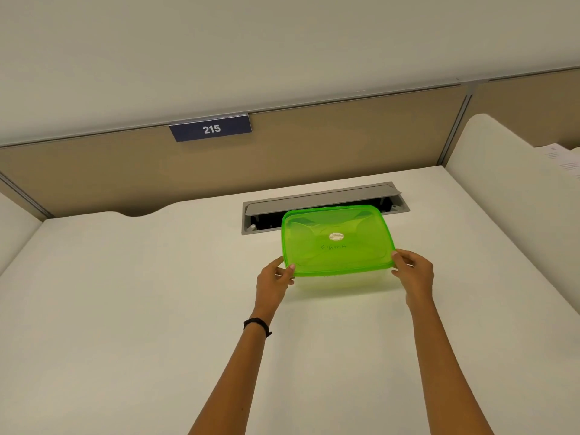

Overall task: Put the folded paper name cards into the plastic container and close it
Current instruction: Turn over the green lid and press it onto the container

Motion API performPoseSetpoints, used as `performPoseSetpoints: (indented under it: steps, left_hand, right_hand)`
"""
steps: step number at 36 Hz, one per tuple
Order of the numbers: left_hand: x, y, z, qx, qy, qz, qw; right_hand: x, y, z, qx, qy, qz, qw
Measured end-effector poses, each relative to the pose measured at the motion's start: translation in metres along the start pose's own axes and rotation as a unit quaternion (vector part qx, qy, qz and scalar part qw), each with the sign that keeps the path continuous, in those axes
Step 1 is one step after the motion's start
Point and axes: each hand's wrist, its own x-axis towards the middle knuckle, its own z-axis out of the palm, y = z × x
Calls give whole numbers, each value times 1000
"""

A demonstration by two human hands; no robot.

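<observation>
Both hands are gripping the container's near corners: the left hand is pinching the near-left corner of the lid, thumb on top and fingers underneath, and the right hand is pinching the near-right corner the same way. A dark band is sitting on the left wrist.

The desk is filling most of the view, with a tan partition running along its far edge. The container is sitting right of the desk's centre, its long axis running left to right, far edge tilted slightly toward the right. The green lid is lying flat on it, covering the clear base; handwriting and a small round sticker are showing on top. Its far edge is overlapping the grey cable tray, whose flap is standing open. A dark sign reading 215 is hanging on the partition.
</observation>
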Motion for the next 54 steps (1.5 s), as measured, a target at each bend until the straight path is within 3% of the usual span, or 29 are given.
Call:
performPoseSetpoints:
  steps: [9, 27, 35, 45, 54]
  left_hand:
    - [-3, 1, 3, -45, 11, -40, 998]
    - [-27, -2, 2, 28, 15, -25, 999]
    - [-32, -2, 1, 32, 15, -29, 999]
    - [-34, -1, 0, 21, 17, -37, 999]
    - [-32, 1, -3, 43, 12, -30, 999]
  right_hand:
    - [6, 2, 0, 4, -23, 38, 999]
    - [12, 2, -6, -14, -72, 83, 994]
    - [4, 7, -7, -14, -57, 74, 995]
    - [-13, -2, 15, -91, 33, -37, 995]
    - [1, -19, 33, -257, -25, -147, 955]
